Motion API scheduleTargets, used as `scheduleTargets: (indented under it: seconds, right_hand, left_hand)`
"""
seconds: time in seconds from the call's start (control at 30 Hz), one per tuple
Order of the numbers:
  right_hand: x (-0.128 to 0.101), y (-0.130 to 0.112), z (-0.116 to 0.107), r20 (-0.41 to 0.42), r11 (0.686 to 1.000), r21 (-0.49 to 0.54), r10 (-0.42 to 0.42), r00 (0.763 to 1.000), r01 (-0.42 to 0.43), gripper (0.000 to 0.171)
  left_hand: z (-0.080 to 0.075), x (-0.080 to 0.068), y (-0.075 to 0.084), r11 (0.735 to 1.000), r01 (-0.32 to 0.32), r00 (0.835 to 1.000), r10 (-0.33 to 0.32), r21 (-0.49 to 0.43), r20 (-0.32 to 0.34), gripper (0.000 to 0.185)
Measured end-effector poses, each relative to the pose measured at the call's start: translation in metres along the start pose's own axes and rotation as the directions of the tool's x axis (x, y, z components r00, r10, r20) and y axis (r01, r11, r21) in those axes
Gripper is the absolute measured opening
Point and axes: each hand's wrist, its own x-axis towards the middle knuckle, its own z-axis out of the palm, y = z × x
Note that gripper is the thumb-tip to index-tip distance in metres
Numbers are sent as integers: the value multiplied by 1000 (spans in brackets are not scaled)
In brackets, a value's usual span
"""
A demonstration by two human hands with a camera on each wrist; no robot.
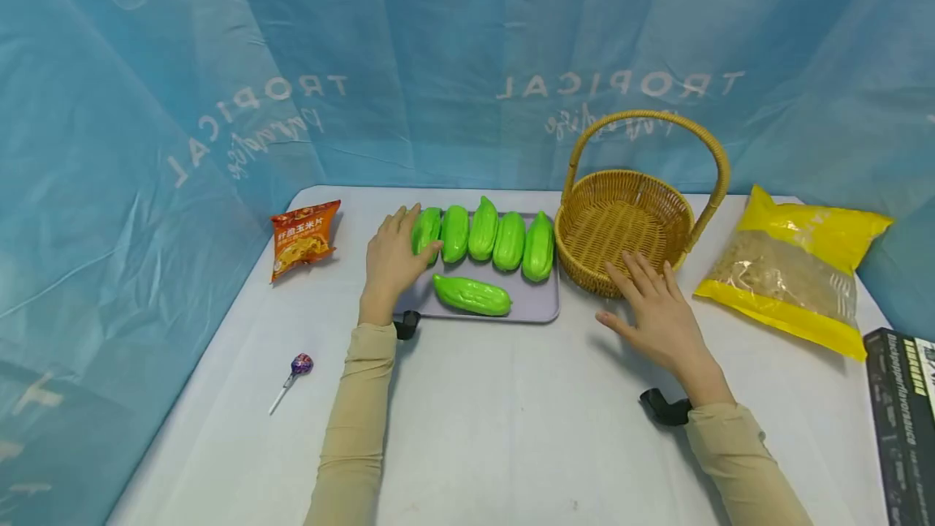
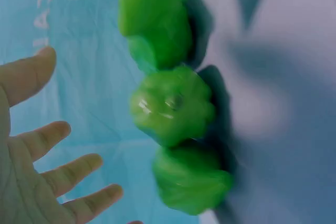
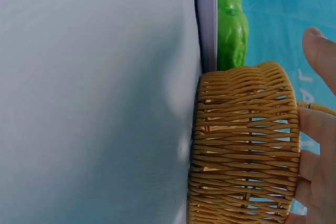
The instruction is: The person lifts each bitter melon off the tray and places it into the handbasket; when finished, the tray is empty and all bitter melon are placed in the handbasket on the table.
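Note:
My left hand (image 1: 394, 256) hovers with fingers spread at the left end of a grey tray (image 1: 533, 311), nearest the leftmost green gourd (image 1: 427, 232), and partly covers it. Several glossy, ridged green gourds (image 1: 509, 242) stand in a row along the tray's back, and one gourd (image 1: 471, 295) lies crosswise in front. In the left wrist view the fingers hold nothing beside the gourds (image 2: 173, 105). My right hand (image 1: 657, 319) reaches with loosely spread fingers over the front rim of a wicker basket (image 1: 624, 209). Whether it touches the basket (image 3: 244, 145) I cannot tell.
An orange snack bag (image 1: 303, 239) stands at the back left, with a lollipop (image 1: 301, 364) lying nearer. Right of the basket is a yellow bag (image 1: 796, 266), and a black box (image 1: 902, 412) sits at the right edge. Blue curtain (image 1: 438, 63) encloses the white table.

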Motion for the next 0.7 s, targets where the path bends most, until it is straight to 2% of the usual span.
scheduleTargets:
  seconds: [0.13,0.27,0.5,0.63,0.7]
  right_hand:
    - [1,0,1,-8,1000,-16,-3,1000,3,79]
    - [0,-1,2,-23,1000,-25,-6,1000,6,78]
    - [2,-1,5,-76,1000,-15,-29,997,28,76]
    - [2,0,7,-105,1000,-3,-31,994,31,72]
    - [2,0,9,-119,999,7,-34,992,35,71]
  left_hand:
    - [5,7,-12,993,67,998,-68,-98,-3,72]
    - [9,12,-22,974,96,995,-93,-206,24,71]
    - [8,27,-36,895,138,990,-119,-423,71,69]
    - [9,33,-41,863,190,982,-155,-468,112,66]
    - [10,34,-44,858,214,977,-179,-467,119,65]
